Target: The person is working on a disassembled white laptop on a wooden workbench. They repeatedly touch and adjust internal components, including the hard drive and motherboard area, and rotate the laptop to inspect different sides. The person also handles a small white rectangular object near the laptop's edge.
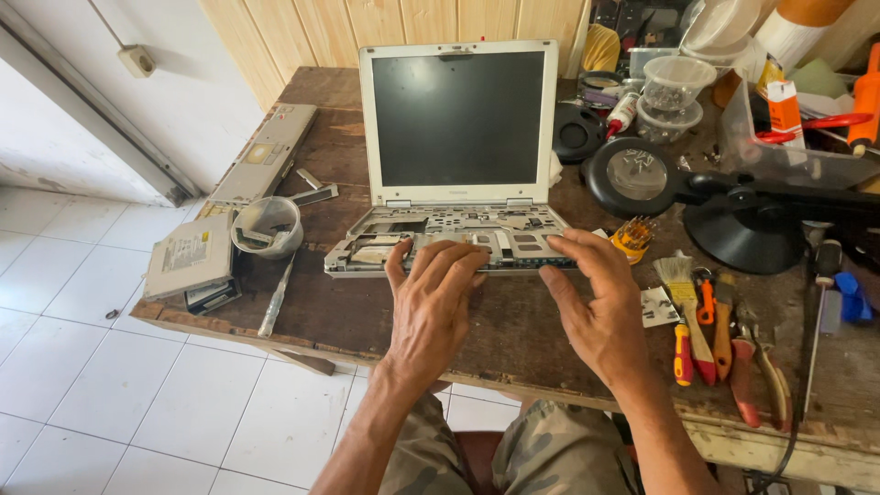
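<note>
Worn wooden surface [513,335], near edge bare. Stripped laptop [456,183] centre, screen upright. Left hand [431,307], right hand [596,312] flat on its front edge, fingers spread, apparently gripping nothing. Plastic cup [267,226] left; screwdrivers [689,344] right.

A dark, blank rectangular screen [460,117] stands upright in a pale grey frame at the table's [513,335] middle. A white label [187,249] lies on the flat grey drive at left. An orange-and-white carton [785,105] stands at far right.
</note>
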